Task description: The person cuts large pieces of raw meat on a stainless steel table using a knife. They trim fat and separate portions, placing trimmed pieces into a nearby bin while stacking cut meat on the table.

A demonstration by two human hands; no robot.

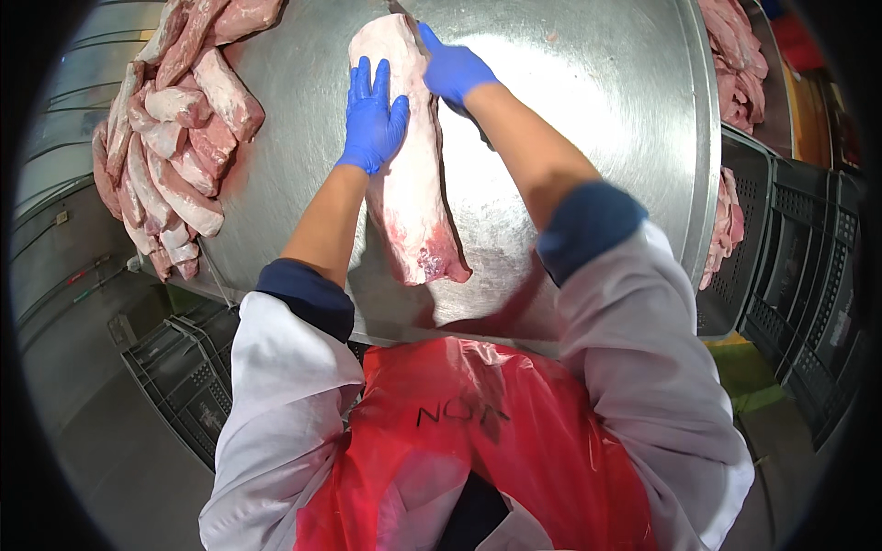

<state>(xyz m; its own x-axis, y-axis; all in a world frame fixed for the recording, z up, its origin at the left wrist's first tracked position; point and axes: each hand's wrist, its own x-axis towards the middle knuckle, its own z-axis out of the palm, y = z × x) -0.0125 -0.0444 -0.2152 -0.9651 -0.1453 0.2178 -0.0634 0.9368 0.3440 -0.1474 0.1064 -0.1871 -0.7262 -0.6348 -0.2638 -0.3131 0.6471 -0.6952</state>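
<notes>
A long pork loin point(412, 197), pale with fat on top and redder at its near end, lies lengthwise on the steel table point(570, 184). My left hand point(374, 124), in a blue glove, rests flat on the loin with its fingers spread. Beside the loin's far right edge, my gloved right hand point(454, 70) is closed round a knife. Part of the blade point(401, 9) shows past the far end of the meat; the handle is hidden in my fist.
Many long pieces of meat point(175, 138) are heaped at the table's left edge. More meat point(735, 60) lies in containers beyond the right edge. Dark plastic crates point(797, 248) stand at the right, and another crate point(188, 386) at the lower left.
</notes>
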